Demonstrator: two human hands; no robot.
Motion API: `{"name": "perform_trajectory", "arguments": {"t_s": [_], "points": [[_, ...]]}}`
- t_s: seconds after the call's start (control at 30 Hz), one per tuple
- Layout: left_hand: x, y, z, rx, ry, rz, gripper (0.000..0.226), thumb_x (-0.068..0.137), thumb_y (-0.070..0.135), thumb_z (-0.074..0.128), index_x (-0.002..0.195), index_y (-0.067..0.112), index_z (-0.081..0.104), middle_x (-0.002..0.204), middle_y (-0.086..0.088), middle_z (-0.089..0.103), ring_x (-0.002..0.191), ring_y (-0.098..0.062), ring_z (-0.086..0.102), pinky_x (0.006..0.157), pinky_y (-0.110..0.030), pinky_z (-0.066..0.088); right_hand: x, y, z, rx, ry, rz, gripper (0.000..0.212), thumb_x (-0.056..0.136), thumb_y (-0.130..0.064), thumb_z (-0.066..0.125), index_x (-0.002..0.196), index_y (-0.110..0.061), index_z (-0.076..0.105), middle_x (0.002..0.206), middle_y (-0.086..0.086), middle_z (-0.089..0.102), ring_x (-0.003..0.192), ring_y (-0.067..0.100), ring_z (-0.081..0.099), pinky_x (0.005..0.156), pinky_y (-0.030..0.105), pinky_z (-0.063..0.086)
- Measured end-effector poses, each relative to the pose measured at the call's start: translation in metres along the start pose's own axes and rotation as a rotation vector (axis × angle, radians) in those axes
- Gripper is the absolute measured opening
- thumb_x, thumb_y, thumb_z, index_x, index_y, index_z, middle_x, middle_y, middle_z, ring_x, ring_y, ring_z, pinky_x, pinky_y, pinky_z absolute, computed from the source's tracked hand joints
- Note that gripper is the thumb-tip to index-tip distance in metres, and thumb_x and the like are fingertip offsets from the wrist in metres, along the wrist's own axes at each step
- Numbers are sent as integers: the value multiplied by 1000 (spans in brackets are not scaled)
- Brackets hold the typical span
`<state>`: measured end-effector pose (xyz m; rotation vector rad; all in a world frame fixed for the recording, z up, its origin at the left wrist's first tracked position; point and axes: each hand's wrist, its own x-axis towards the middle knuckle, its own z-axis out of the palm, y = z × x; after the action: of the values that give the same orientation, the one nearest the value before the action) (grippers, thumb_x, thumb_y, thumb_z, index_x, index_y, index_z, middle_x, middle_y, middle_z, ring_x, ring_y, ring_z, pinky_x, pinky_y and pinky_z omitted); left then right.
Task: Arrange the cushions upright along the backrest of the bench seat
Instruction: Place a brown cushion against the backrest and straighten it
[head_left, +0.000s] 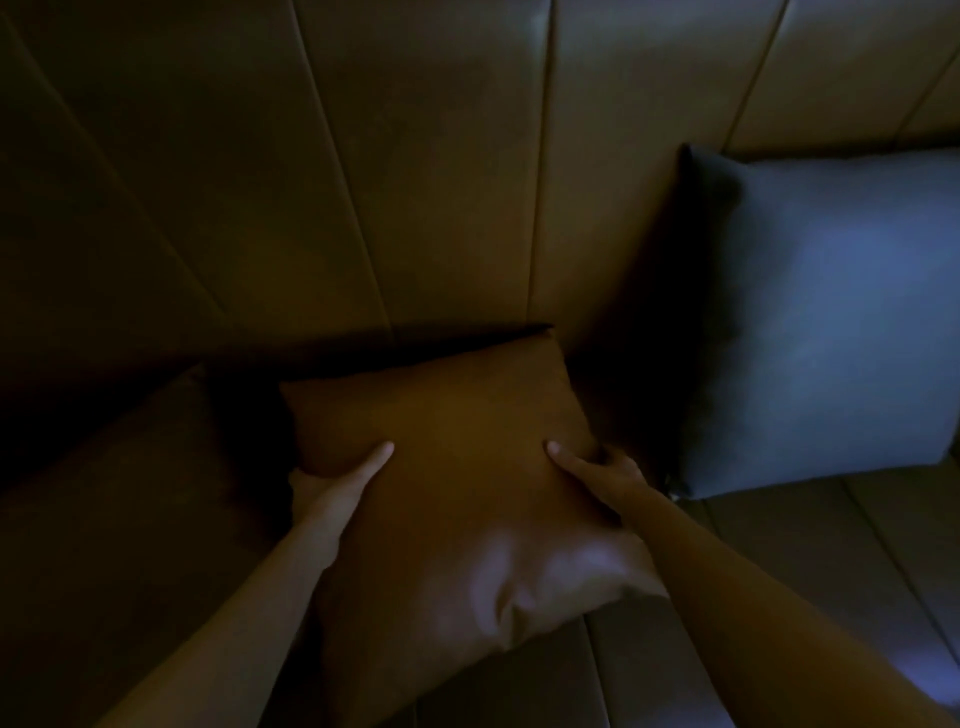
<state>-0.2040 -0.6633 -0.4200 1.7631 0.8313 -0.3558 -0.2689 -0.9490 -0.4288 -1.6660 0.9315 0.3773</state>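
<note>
An orange-brown cushion (457, 467) is held between both my hands in the middle of the dim view, tilted with its far edge close to the backrest (415, 182). My left hand (337, 488) grips its left edge, thumb on top. My right hand (597, 473) grips its right edge, thumb on top too. A grey-blue cushion (831, 322) stands upright against the backrest to the right, apart from the one I hold. A third, dark brown cushion (130, 493) seems to lie at the left; shadow hides its outline.
The padded tan backrest has vertical seams and fills the upper view. The bench seat (779, 597) shows at the lower right, below the grey-blue cushion. The light is low and the left side is very dark.
</note>
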Motion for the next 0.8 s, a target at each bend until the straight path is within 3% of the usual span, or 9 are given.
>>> {"name": "perform_trajectory", "arguments": {"t_s": [0.27,0.5,0.7,0.8], "points": [[-40,13,21,-102,-44,182,120,52,43,91,152,21,27,150,-9,42,133,-35,44,107,-56,37,-10,-2,-46,29,93,-40,104,65,-48,82,150,-16,30,149,12,41,131,35,46,108,47,41],[-41,63,32,-46,-76,434,118,59,38,89,153,27,19,153,-7,35,137,-32,38,107,-52,36,-7,-24,-68,170,98,-137,114,53,-38,89,148,-24,28,144,8,45,129,35,47,100,55,45],[-21,65,34,19,-135,385,114,69,37,83,153,37,6,160,-5,20,144,-32,27,112,-53,29,11,-29,-52,176,126,-213,101,66,-20,87,148,-31,29,148,6,41,135,34,40,103,60,43],[-13,66,32,1,-166,319,115,69,31,84,153,40,6,161,-2,20,145,-32,25,109,-61,29,17,-29,-46,108,148,-215,101,67,-17,87,149,-28,28,149,7,40,134,35,41,99,60,46]]}}
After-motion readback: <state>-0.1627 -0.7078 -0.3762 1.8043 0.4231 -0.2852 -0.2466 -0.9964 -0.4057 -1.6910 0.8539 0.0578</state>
